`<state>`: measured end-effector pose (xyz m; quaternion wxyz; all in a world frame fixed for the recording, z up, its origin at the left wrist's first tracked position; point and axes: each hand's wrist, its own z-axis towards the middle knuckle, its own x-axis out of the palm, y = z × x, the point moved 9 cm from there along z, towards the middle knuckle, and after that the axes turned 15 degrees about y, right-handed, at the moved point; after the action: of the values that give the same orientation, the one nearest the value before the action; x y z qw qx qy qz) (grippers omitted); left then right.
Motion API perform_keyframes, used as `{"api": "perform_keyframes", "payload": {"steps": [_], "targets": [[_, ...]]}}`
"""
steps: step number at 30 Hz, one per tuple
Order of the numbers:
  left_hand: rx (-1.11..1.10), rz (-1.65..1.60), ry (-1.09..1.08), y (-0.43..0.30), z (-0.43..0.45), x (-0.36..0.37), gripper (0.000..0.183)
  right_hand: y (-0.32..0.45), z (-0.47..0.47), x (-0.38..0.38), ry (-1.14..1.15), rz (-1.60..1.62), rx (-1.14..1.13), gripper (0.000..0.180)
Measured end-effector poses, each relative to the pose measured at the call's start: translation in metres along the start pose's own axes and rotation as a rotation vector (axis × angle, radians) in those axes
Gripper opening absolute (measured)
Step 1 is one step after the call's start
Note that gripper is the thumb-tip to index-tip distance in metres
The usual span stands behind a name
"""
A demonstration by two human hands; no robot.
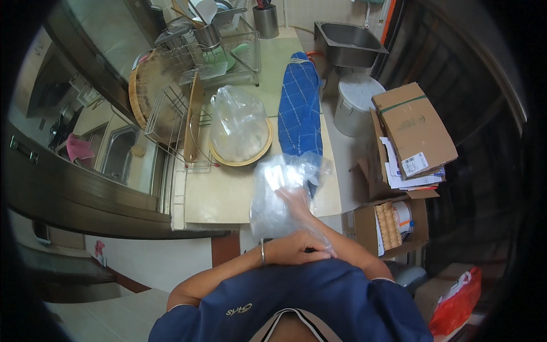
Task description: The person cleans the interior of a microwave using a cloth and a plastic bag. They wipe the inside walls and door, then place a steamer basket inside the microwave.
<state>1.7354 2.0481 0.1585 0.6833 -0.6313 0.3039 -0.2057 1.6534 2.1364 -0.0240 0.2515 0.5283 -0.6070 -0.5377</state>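
A clear plastic bag [273, 201] hangs over the front edge of the pale yellow tabletop [218, 194]. My right hand [295, 200] is inside the bag, its fingers blurred by the shiny film. With thumb and fingers, my left hand [295, 248], a bangle at its wrist, grips the bag's mouth beside my right forearm. Just beyond the bag stands a yellow-rimmed bowl [269, 143], covered by another clear plastic bag [237, 115]; its contents are hard to make out. A long blue checked cloth bundle [300, 107] lies right of the bowl, partly hidden by the nearer bag.
On the left stand a wire rack [164, 124], a wooden board [192, 119] and a round chopping block [143, 94]. Behind is a dish rack [252, 55]. To the right are a lidded white bucket [357, 100], stacked cardboard [419, 124] and a steel sink [350, 40].
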Motion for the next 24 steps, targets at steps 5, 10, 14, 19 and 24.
{"api": "perform_keyframes", "payload": {"steps": [5,10,14,19,24], "targets": [[-0.024,0.083,-0.103,-0.001,-0.004,-0.015,0.027,0.010,0.009,-0.007,-0.085,0.193,-0.141,0.069],[-0.039,0.050,-0.200,-0.005,-0.021,-0.031,0.031,0.031,-0.017,-0.030,0.057,-0.114,0.012,0.076],[-0.071,0.008,-0.298,-0.004,-0.040,-0.044,0.025,0.038,-0.058,-0.061,0.225,-0.196,0.201,0.059],[-0.039,-0.012,-0.405,-0.009,-0.054,-0.057,0.023,0.095,-0.101,-0.136,-0.478,-0.535,-0.216,0.033],[-0.025,0.011,-0.389,-0.024,-0.060,-0.060,0.021,0.091,-0.057,-0.123,-0.394,-0.718,-0.324,0.027]]}}
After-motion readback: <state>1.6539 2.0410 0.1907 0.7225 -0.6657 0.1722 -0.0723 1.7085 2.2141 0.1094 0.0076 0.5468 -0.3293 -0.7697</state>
